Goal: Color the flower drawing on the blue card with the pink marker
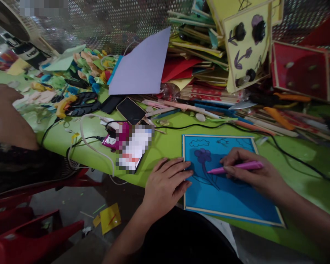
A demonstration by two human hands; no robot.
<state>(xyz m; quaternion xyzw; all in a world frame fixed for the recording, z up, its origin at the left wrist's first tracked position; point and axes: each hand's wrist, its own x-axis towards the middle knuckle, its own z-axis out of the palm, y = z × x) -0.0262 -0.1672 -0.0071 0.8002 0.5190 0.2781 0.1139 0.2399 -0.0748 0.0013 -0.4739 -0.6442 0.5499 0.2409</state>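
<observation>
A blue sheet edged with thin wooden strips lies flat on the green table in front of me. Drawn on it are a purple flower with a stem, leaf outlines and cloud outlines near the top. Pinched in the fingers of my right hand is a pink marker, its tip at the flower's stem. My left hand rests flat, fingers stretched out, with the fingertips over the sheet's left edge.
A phone with a lit screen and a magenta power strip lie to the left. A black cable crosses behind the sheet. Sticks, a knife and framed cards crowd the back. Another person's arm is at far left.
</observation>
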